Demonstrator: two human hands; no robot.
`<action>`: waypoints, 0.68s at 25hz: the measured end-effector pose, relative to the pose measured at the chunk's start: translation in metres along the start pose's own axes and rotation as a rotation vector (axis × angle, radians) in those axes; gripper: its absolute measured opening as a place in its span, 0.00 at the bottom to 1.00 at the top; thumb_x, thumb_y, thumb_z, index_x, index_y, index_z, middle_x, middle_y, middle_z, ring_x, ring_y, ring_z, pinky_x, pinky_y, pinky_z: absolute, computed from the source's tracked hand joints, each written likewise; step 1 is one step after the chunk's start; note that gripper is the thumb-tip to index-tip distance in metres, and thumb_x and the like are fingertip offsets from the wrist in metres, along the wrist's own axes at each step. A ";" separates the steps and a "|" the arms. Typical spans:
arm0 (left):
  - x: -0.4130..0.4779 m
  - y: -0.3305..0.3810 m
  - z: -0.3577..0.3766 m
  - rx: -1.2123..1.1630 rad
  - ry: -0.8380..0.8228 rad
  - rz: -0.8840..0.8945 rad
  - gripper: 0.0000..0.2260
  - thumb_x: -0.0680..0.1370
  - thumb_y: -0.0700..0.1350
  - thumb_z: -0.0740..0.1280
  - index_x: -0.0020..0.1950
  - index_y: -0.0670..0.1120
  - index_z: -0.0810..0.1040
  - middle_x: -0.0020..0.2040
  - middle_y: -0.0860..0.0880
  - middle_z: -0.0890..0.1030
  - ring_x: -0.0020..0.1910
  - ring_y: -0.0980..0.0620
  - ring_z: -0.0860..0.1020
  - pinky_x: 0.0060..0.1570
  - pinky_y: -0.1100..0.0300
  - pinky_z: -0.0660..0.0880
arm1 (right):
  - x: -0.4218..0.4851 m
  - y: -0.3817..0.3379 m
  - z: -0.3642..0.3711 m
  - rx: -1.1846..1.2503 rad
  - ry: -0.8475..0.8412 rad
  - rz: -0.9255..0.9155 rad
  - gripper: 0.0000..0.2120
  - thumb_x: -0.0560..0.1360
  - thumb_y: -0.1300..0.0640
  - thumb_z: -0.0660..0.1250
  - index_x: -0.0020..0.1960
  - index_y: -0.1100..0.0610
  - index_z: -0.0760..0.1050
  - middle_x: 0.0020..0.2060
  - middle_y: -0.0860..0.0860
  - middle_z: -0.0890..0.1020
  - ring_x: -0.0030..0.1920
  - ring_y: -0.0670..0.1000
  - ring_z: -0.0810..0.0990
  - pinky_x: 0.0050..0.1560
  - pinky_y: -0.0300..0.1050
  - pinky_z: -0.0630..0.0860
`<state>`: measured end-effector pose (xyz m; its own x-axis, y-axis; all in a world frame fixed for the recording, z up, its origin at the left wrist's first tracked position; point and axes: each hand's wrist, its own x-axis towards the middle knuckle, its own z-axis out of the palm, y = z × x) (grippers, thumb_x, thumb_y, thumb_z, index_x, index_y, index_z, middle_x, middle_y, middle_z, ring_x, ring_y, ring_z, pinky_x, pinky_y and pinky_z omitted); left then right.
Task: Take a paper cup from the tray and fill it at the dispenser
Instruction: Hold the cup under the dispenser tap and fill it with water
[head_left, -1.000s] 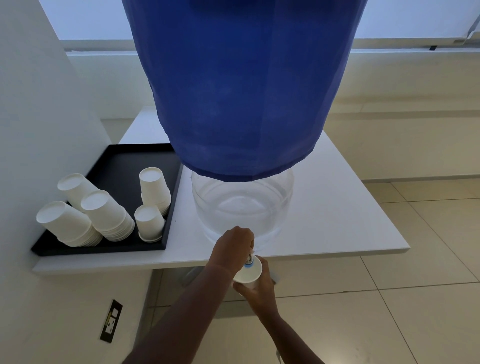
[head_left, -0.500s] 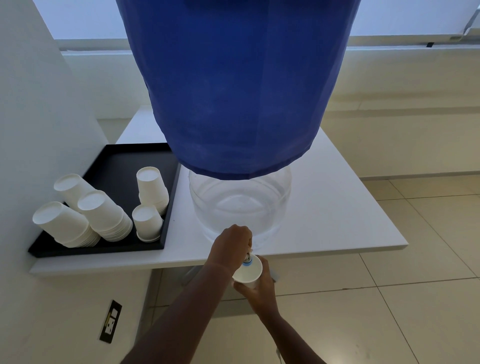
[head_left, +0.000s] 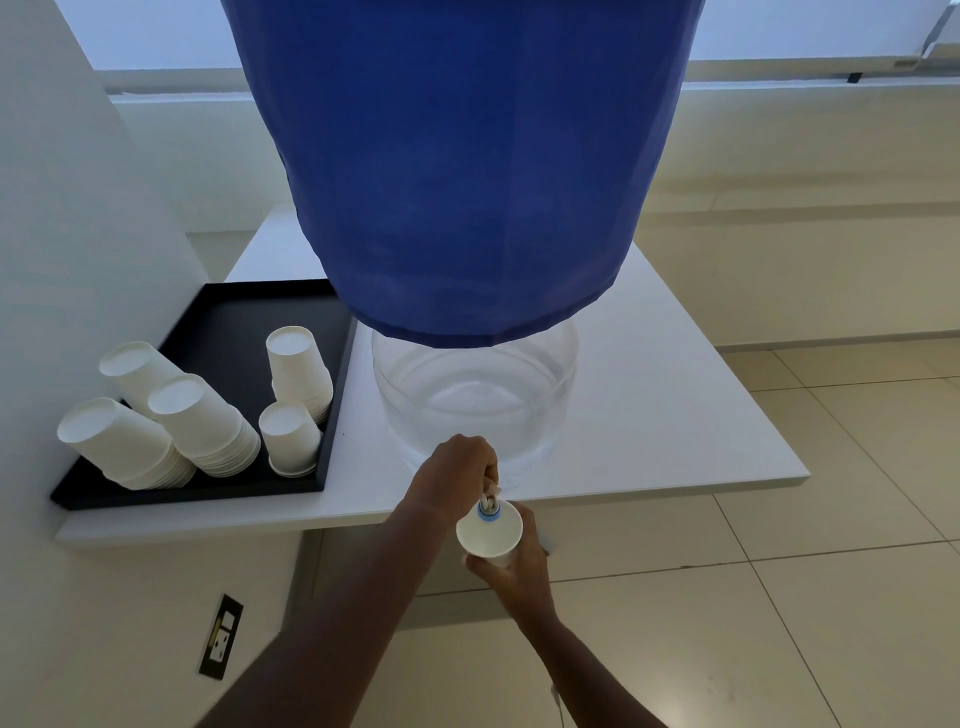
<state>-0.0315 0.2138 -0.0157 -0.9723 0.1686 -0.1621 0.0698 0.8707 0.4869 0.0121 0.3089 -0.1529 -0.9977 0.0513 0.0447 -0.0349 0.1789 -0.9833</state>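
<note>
Your right fingers (head_left: 480, 566) wrap the paper cup (head_left: 489, 530) under the tap (head_left: 488, 506) at six o'clock of the dispenser (head_left: 475, 395); your left hand (head_left: 457, 475) pinches the tap. The cup is likely light and crushable, so grip mid-wall, gently.

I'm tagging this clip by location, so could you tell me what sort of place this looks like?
Probably an office or institutional drinks corner. A large water dispenser under a blue cover stands on a white table, a black tray holds stacks of upturned paper cups, and the floor is pale tile.
</note>
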 end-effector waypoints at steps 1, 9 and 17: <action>0.001 -0.001 -0.001 -0.007 -0.007 0.000 0.07 0.73 0.30 0.64 0.45 0.35 0.82 0.47 0.38 0.85 0.46 0.43 0.83 0.44 0.60 0.75 | 0.000 -0.001 -0.001 0.001 0.002 0.001 0.28 0.54 0.52 0.72 0.52 0.45 0.65 0.48 0.54 0.77 0.48 0.50 0.77 0.43 0.27 0.73; 0.002 -0.001 0.000 -0.012 0.002 0.014 0.07 0.74 0.30 0.65 0.45 0.35 0.82 0.46 0.38 0.85 0.44 0.43 0.83 0.47 0.58 0.79 | -0.001 -0.003 -0.003 -0.014 -0.006 -0.011 0.28 0.56 0.54 0.73 0.53 0.48 0.65 0.48 0.53 0.76 0.48 0.48 0.76 0.43 0.23 0.72; 0.000 -0.002 0.003 -0.014 0.037 0.011 0.08 0.74 0.30 0.63 0.45 0.35 0.82 0.47 0.38 0.85 0.44 0.44 0.83 0.50 0.56 0.79 | -0.003 -0.007 -0.002 -0.030 -0.027 0.011 0.34 0.55 0.48 0.72 0.57 0.57 0.67 0.51 0.57 0.77 0.51 0.53 0.77 0.48 0.34 0.74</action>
<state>-0.0314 0.2134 -0.0190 -0.9791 0.1607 -0.1244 0.0780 0.8623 0.5004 0.0160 0.3097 -0.1455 -0.9992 0.0268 0.0290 -0.0228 0.2082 -0.9778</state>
